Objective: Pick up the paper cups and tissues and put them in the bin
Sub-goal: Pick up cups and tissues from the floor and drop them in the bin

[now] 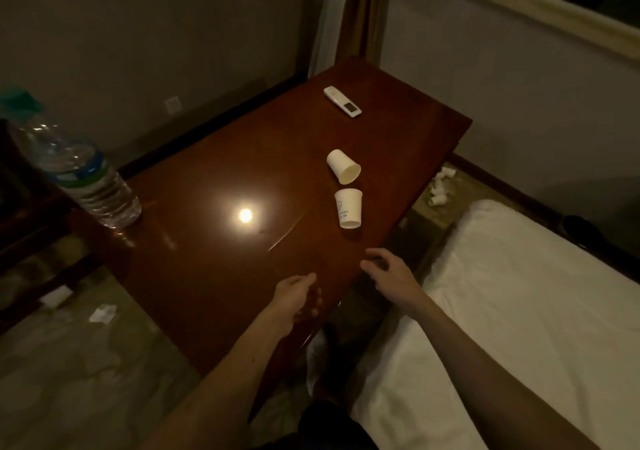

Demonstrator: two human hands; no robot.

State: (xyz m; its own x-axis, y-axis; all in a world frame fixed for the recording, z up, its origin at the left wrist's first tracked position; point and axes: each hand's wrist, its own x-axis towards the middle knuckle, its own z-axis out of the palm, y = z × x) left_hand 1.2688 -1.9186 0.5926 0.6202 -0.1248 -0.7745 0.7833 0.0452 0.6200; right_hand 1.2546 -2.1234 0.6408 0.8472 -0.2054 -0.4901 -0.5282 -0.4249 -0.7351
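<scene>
Left hand (294, 297) hangs above the glossy brown wooden counter (214, 259), fingers loosely curled, empty. Right hand (388, 276), fingers slightly spread, is empty near the nearer white paper cup (349, 208).

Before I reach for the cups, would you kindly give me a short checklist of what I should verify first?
1. Hands free: left hand and right hand hold nothing. Ok.
2. Cups located: near paper cup and far paper cup, the far one on its side, both on the table. Ok.
3. Path clear: nothing lies between the right hand and the near paper cup. Ok.
4. Near paper cup empty: its inside is not visible. Cannot tell.
5. Tissues located: tissues on the floor beside the bed, another tissue left of the table. Ok.
6. Bin located: not in view. Not ok.
</scene>
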